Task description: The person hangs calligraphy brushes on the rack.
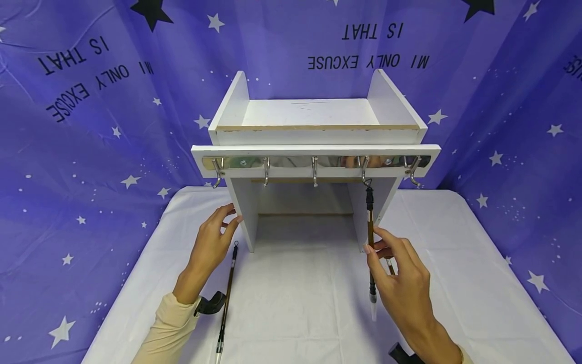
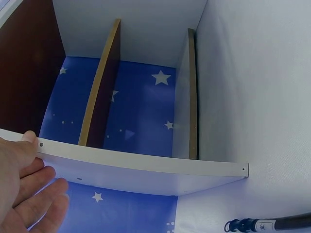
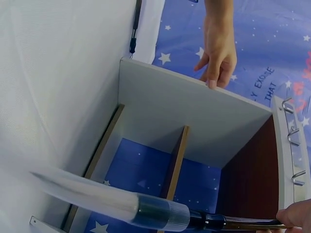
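My right hand point(image 1: 402, 283) pinches a capped calligraphy brush point(image 1: 370, 217) by its brown handle, thumb on one side and fingers on the other. The brush hangs upright, its top wire loop overlapping the lower end of the second metal hook point(image 1: 365, 169) from the right. In the right wrist view the clear cap point(image 3: 87, 194) over its tip is in front. My left hand point(image 1: 211, 250) touches the front edge of the white shelf's left side panel point(image 1: 243, 222), thumb on the edge and fingers along the outside.
The white shelf unit point(image 1: 318, 136) carries a rail with several hooks. A second brush point(image 1: 229, 298) lies on the white tablecloth point(image 1: 291, 303) near my left forearm. Behind my right fingers, part of another brush point(image 1: 390, 266) shows. A purple star-patterned curtain point(image 1: 91, 177) surrounds the table.
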Tool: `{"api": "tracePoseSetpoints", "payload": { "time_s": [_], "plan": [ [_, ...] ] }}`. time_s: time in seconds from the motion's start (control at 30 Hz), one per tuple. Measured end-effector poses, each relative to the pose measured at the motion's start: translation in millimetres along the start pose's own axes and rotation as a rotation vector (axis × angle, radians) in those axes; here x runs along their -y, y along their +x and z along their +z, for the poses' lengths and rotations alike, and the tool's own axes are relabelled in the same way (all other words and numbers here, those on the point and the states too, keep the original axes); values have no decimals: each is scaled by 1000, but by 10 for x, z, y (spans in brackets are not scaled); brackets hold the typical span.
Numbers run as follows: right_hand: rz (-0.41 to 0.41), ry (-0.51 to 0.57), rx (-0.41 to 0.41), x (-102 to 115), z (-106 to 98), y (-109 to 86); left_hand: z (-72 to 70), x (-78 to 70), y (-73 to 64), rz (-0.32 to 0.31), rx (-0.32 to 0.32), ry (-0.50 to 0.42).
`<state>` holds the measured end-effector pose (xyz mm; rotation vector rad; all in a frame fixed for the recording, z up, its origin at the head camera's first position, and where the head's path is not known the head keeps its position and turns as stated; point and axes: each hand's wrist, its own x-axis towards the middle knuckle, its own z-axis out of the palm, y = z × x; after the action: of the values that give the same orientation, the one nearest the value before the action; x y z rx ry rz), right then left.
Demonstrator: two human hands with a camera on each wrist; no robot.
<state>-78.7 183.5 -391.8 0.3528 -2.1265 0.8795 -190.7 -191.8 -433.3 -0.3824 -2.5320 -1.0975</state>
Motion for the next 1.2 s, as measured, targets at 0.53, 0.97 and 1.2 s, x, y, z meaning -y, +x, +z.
{"api": "tracePoseSetpoints", "payload": {
  "time_s": [0.53,0.97,1.2],
  "plan": [
    [1,10,14,-31,30,-32,-3,-3,2,7,-4,-2],
    [62,-1,71,-83,57,-42,-5,-6,-1,5,1,0],
    [68,14,80,-114,107,-37,-8,-8,1,2,3,4]
  ]
}}
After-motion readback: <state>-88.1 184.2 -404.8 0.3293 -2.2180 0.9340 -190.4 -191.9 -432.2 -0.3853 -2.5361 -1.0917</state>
